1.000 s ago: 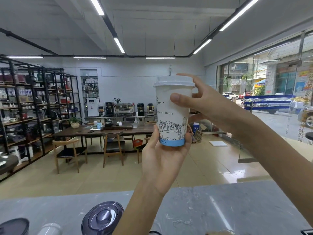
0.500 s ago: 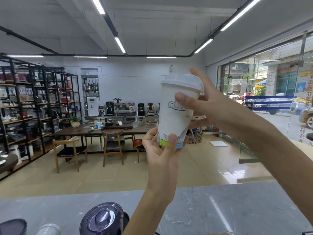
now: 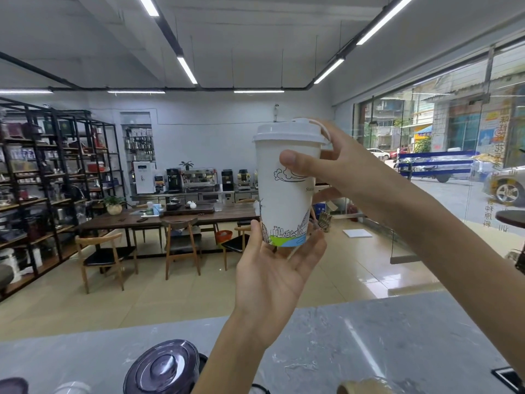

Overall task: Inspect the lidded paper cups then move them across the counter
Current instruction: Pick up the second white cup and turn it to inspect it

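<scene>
A white paper cup [image 3: 284,200] with a white plastic lid [image 3: 288,132] and a line-drawn city print is held upright at chest height, well above the grey marble counter [image 3: 383,336]. My left hand [image 3: 272,268] cups its base from below, palm up, fingers on both sides of the bottom rim. My right hand [image 3: 335,169] grips the upper wall, thumb on the front just under the lid, fingers wrapped behind. No other cup is in sight.
On the counter's near edge stand a dark round glass-lidded jar [image 3: 163,368], another dark lid [image 3: 12,385] at far left, and a tan tape roll [image 3: 363,386] at bottom right. Beyond the counter lie a café floor, wooden tables and chairs, and shelving.
The cup has been turned about its axis between my hands, showing a cloud and skyline instead of the bridge drawing. It went from tilted back to upright. My left palm opened flatter under the base.
</scene>
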Demonstrator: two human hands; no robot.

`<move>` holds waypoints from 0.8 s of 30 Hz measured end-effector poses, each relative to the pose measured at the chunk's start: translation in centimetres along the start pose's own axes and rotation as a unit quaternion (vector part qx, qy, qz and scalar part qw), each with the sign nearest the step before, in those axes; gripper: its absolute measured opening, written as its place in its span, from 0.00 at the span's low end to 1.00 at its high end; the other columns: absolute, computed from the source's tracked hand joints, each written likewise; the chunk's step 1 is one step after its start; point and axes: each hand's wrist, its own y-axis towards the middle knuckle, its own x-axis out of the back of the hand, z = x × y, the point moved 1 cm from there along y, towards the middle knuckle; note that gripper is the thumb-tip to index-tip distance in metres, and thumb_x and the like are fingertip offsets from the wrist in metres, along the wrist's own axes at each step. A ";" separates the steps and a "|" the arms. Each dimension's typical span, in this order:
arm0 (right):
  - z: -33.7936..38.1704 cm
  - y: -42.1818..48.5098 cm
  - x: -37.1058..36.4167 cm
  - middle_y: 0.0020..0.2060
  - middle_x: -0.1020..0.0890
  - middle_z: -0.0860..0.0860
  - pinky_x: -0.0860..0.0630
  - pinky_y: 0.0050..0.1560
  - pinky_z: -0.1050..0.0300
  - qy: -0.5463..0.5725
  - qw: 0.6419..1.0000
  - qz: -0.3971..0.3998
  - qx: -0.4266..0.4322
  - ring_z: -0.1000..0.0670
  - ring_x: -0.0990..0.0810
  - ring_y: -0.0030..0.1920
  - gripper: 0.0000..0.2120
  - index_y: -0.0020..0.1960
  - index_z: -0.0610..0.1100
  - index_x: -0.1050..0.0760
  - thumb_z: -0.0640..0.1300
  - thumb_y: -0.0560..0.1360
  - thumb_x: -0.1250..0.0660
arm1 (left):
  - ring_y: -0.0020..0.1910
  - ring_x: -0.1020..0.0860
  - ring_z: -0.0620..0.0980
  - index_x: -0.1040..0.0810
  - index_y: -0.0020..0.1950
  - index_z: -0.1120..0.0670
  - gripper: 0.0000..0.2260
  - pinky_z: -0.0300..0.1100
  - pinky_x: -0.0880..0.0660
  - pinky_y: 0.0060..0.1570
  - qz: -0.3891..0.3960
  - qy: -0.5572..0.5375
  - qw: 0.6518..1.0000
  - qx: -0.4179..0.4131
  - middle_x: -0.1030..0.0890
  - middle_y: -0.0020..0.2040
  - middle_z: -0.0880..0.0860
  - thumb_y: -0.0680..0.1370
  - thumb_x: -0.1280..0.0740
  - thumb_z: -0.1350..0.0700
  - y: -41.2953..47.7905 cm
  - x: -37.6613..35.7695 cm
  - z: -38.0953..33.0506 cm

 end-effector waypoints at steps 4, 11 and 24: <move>0.0 0.2 0.1 0.57 0.16 0.53 0.15 0.45 0.51 0.018 1.000 -0.007 -0.004 0.54 0.14 0.52 0.41 0.75 0.60 0.38 0.60 0.65 0.25 | 0.54 0.18 0.61 0.30 0.73 0.65 0.28 0.48 0.17 0.49 0.003 -0.027 0.999 0.018 0.23 0.63 0.67 0.80 0.35 0.46 0.1 0.0 -0.3; -0.2 -0.4 -1.0 0.66 0.25 0.50 0.15 0.44 0.49 0.036 0.997 -0.067 -0.007 0.49 0.16 0.55 0.50 0.77 0.63 0.46 0.67 0.60 0.27 | 0.60 0.18 0.54 0.35 0.70 0.52 0.27 0.45 0.19 0.53 -0.027 0.213 0.944 -0.249 0.22 0.66 0.59 0.74 0.27 0.55 0.7 -0.4 1.3; -1.5 -0.1 -1.2 0.56 0.15 0.49 0.15 0.42 0.52 0.047 0.998 -0.036 0.008 0.51 0.13 0.49 0.33 0.72 0.56 0.35 0.59 0.71 0.28 | 0.61 0.19 0.55 0.19 0.65 0.56 0.18 0.50 0.22 0.61 0.040 0.074 0.989 -0.125 0.20 0.67 0.58 0.83 0.42 0.48 -0.2 -0.5 0.9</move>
